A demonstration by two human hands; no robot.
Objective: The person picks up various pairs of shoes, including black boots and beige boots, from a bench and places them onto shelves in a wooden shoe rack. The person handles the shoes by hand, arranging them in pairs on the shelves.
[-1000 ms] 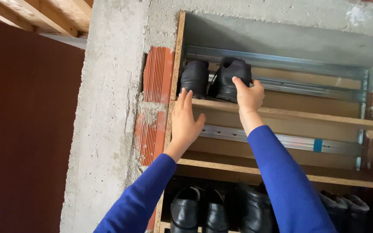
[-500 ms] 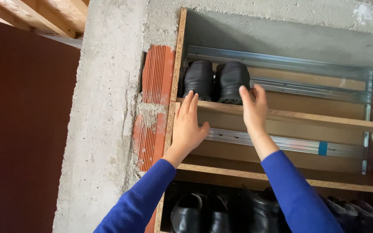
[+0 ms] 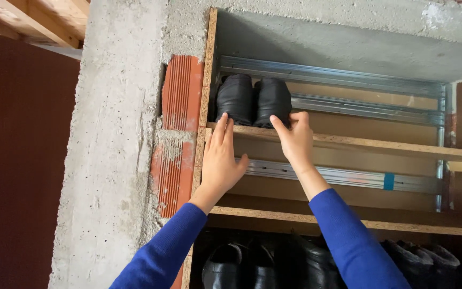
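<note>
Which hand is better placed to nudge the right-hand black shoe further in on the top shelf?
Right, probably. The right hand has its fingertips at the toe of the right shoe. The left hand lies flat lower down, against the top shelf edge, below the left shoe.

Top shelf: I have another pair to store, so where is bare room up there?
The top shelf is bare from the right hand to the far post. Its left end is crowded: two black shoes and the left hand.
</note>
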